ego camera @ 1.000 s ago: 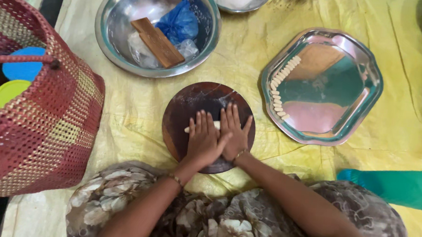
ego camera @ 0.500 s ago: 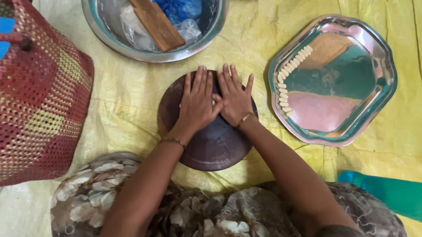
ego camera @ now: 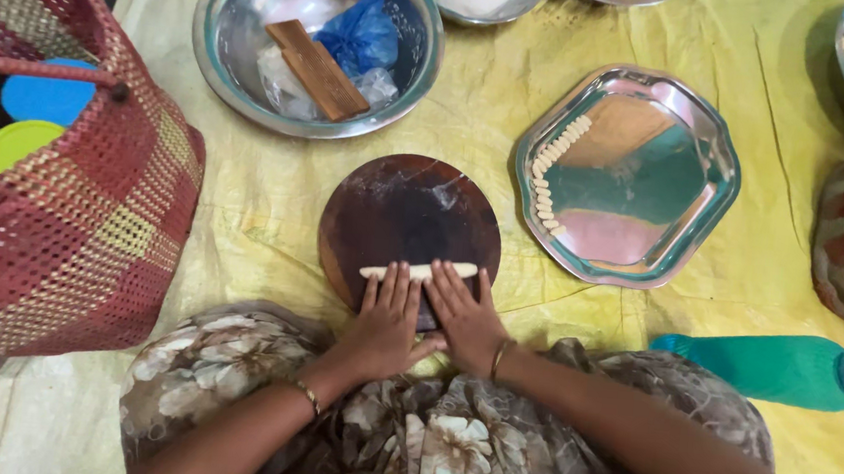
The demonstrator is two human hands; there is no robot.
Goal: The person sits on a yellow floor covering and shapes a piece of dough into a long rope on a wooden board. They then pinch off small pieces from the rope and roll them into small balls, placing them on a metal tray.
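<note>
Head view, looking down. Both hands lie flat, palms down, side by side on the near edge of a round dark wooden board (ego camera: 411, 216). Left hand (ego camera: 385, 319) and right hand (ego camera: 464, 316): fingers straight and spread, grip open, nothing clasped. Fingertips of both hands touch a thin pale dough rope (ego camera: 419, 270) that lies crosswise on the board, running left to right just beyond the fingers. Thumbs meet near the board's near rim. A bangle sits on each wrist.

Board rests on a yellow sheet (ego camera: 243, 213) spread over the floor, directly in front of the person's lap, which is covered in floral brown cloth.

Surroundings:
- Right of board, close by: a steel tray (ego camera: 633, 234) with scalloped rim; a row of small pale dough pieces (ego camera: 553, 172) lines its left inner edge.
- Beyond board, to the left: a steel bowl (ego camera: 227, 41) holding a brown wooden block (ego camera: 315, 68), a blue plastic bag (ego camera: 363, 32) and clear plastic.
- Far left: a red woven basket (ego camera: 70, 239) with blue and green lids inside.
- Right, near the knee: a teal bottle (ego camera: 773, 367) lying on its side.
</note>
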